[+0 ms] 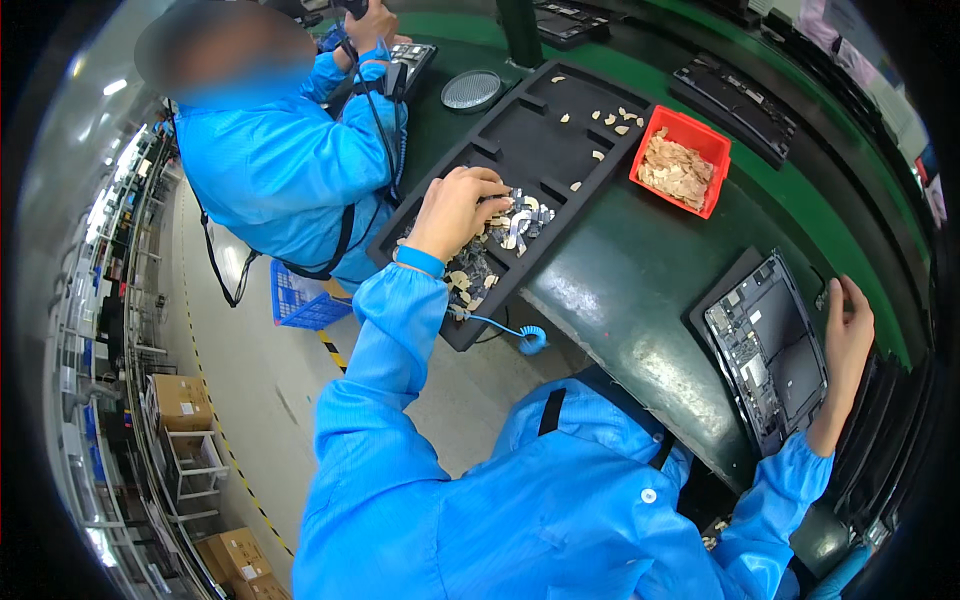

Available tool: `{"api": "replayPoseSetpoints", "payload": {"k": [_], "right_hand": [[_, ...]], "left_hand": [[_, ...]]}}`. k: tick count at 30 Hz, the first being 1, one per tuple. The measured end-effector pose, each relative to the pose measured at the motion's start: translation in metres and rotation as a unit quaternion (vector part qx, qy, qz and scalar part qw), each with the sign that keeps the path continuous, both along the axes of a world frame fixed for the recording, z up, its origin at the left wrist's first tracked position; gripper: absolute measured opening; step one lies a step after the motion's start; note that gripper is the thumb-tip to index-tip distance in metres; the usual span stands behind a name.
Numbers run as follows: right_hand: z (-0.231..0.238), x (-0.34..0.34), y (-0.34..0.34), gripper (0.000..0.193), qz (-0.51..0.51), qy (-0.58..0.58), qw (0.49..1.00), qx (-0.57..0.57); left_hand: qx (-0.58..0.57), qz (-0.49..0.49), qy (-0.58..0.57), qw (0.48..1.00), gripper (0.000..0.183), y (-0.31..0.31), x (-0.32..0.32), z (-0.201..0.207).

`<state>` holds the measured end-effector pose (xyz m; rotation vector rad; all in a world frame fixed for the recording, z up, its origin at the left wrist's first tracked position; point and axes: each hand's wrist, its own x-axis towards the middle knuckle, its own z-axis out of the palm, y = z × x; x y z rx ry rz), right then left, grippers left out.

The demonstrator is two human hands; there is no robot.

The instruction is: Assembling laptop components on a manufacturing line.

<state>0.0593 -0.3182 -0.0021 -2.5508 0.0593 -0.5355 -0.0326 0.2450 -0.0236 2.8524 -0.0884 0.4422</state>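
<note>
My left hand (460, 212), a blue band at its wrist, reaches over a black compartmented tray (590, 222). Its bent fingers are closed down at a pile of small beige and dark pieces (520, 222); whatever lies between the fingertips is hidden. On the right, an opened laptop base (765, 345) shows its circuit board and black battery area, lying tilted on a dark slab. Beside its right edge is my right hand (848, 330), fingers raised and a little apart, with nothing visible in them.
A red bin (683, 160) of crumpled tan scraps stands beyond the tray. Another laptop part (735, 105) lies behind it, near a round mesh dish (472, 91). A coiled blue cord (532, 340) hangs at the bench edge. A co-worker (280, 150) in blue works at left.
</note>
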Motion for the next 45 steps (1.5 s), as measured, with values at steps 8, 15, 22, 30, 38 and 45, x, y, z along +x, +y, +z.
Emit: {"api": "replayPoseSetpoints", "payload": {"k": [8,15,22,30,38,45], "right_hand": [[0.030,-0.042,0.232,0.028,0.386,-0.158,0.905,0.086],[0.033,-0.030,0.279,0.028,0.461,0.090,0.854,0.224],[0.013,-0.050,0.224,0.022,0.361,0.152,0.798,0.458],[0.007,-0.057,0.172,0.021,0.385,0.151,0.805,0.425],[0.024,-0.050,0.137,0.019,0.400,0.169,0.806,0.403],[0.018,-0.041,0.140,0.020,0.481,0.114,0.783,0.376]], "left_hand": [[-0.049,-0.079,-0.123,0.988,0.012,-0.008,0.012,0.024],[-0.228,-0.142,-0.031,0.963,0.014,-0.073,0.013,0.078],[-0.402,-0.095,-0.120,0.903,0.025,-0.164,0.010,0.064],[-0.539,-0.175,0.044,0.823,0.022,-0.199,0.014,0.037],[-0.582,-0.219,0.076,0.780,0.021,-0.219,0.026,0.040],[-0.363,-0.243,-0.039,0.899,0.009,-0.208,0.027,0.045]]}}
